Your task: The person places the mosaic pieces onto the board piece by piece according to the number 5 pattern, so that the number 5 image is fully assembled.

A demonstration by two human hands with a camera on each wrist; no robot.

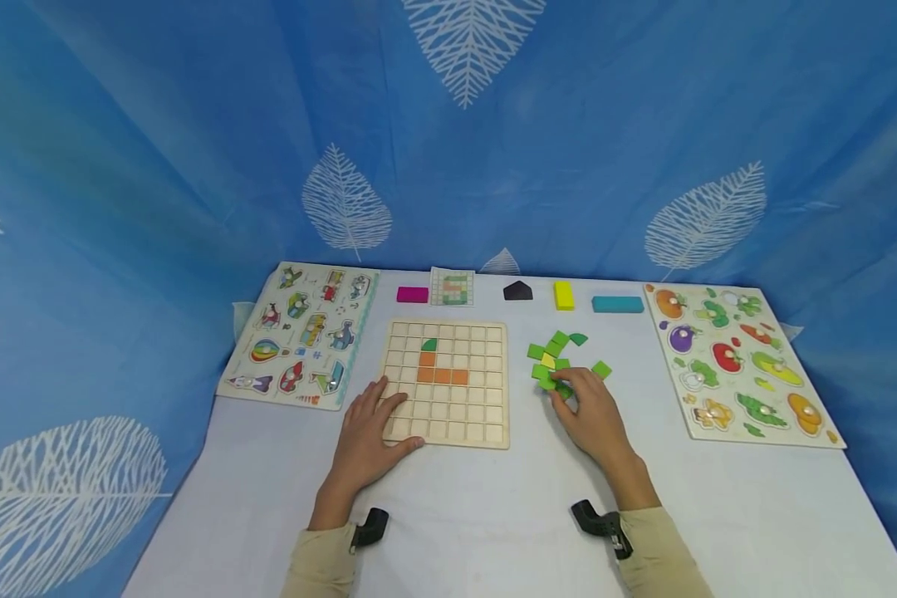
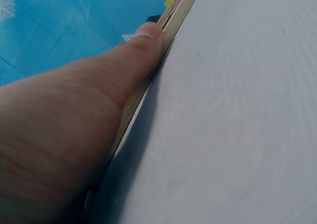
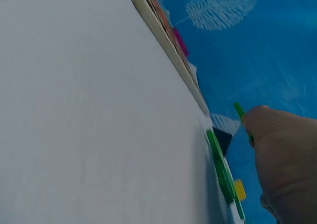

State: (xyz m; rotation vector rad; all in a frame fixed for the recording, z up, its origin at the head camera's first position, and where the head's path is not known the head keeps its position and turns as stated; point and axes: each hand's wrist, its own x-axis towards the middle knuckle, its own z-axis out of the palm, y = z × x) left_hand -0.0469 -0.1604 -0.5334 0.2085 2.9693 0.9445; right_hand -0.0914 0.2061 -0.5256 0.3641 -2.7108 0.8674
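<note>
A wooden grid board (image 1: 486, 415) lies at the table's centre, holding several orange tiles (image 1: 441, 375) and one green curved tile (image 1: 429, 344). My left hand (image 1: 381, 403) rests flat on the board's near left corner. In the left wrist view its thumb (image 2: 143, 40) lies along the board's edge (image 2: 178, 13). To the right of the board is a loose pile of green tiles (image 1: 555, 353). My right hand (image 1: 579, 394) is at the pile's near side. In the right wrist view its fingertips pinch a thin green tile (image 3: 239, 111) just above the pile (image 3: 220, 169).
A vehicle peg puzzle (image 1: 299, 332) lies at the left and a vegetable peg puzzle (image 1: 740, 361) at the right. Along the back edge sit a magenta block (image 1: 412, 294), a pattern card (image 1: 452, 286), a dark block (image 1: 517, 291), a yellow block (image 1: 564, 295) and a teal block (image 1: 617, 304). Blue leaf-print cloth surrounds the table.
</note>
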